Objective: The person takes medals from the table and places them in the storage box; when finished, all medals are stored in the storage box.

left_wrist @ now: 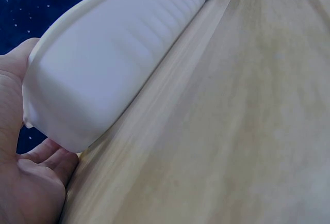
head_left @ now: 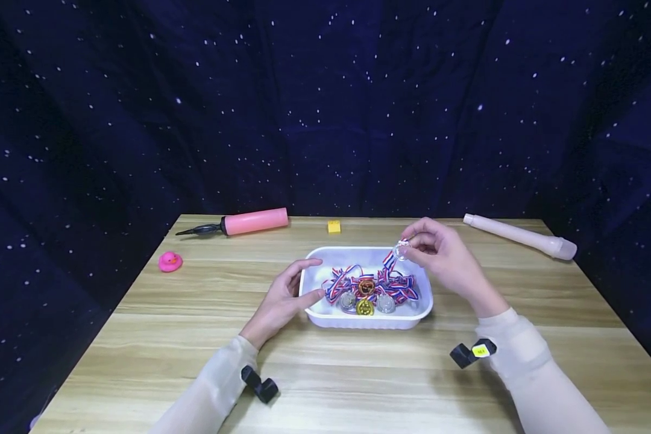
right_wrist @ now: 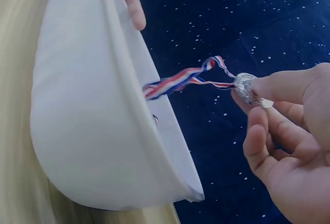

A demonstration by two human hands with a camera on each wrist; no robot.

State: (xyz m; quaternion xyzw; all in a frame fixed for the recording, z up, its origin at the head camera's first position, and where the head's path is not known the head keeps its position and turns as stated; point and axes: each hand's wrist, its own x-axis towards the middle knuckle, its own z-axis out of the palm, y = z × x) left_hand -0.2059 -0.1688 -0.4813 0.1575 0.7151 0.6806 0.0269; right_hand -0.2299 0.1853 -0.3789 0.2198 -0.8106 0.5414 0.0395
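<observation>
A white plastic tray (head_left: 369, 322) stands on the table and holds several medals with red, white and blue ribbons, among them a gold medal (head_left: 364, 307) and a bronze-coloured medal (head_left: 366, 286). My left hand (head_left: 287, 296) grips the tray's left end, its thumb over the rim; the left wrist view shows fingers (left_wrist: 51, 159) against the outer wall. Above the tray's right back corner, my right hand (head_left: 439, 256) pinches a silver medal (right_wrist: 247, 87) between thumb and fingers. From that medal a striped ribbon (right_wrist: 175, 82) runs down into the tray, where its far end is hidden.
A pink hand pump (head_left: 256, 221) with a black nozzle lies at the back left, and a pink rubber duck (head_left: 170, 261) sits nearer. Behind the tray is a small yellow block (head_left: 333, 226). A pale microphone-shaped stick (head_left: 521, 235) lies at the back right.
</observation>
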